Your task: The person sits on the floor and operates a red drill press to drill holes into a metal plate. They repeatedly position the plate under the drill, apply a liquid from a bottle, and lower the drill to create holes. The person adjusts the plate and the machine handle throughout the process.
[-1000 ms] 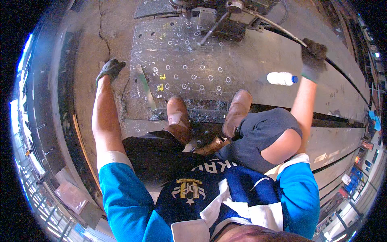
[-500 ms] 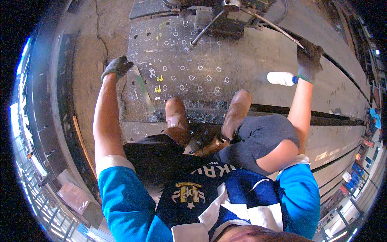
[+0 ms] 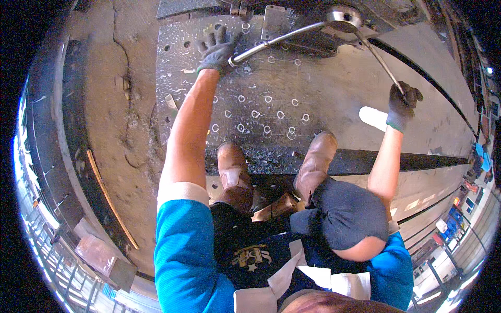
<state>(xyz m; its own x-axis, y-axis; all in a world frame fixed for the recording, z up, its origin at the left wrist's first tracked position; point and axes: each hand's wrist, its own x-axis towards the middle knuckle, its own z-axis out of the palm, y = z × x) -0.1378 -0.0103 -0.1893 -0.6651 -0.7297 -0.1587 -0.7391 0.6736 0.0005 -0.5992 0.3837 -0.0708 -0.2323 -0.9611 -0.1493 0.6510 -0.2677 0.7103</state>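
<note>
Head view shows my gloved left hand at eleven o'clock, fingers spread wide, palm resting against the end of a bent steel lever. At two o'clock my gloved right hand is closed around a thinner steel rod. Both bars run up to a round machine head at twelve. Beneath lies a steel plate marked with chalk circles; my brown boots stand at its near edge.

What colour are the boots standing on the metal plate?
Brown leather boots, scuffed; the head view shows both on the perforated grey plate.
</note>
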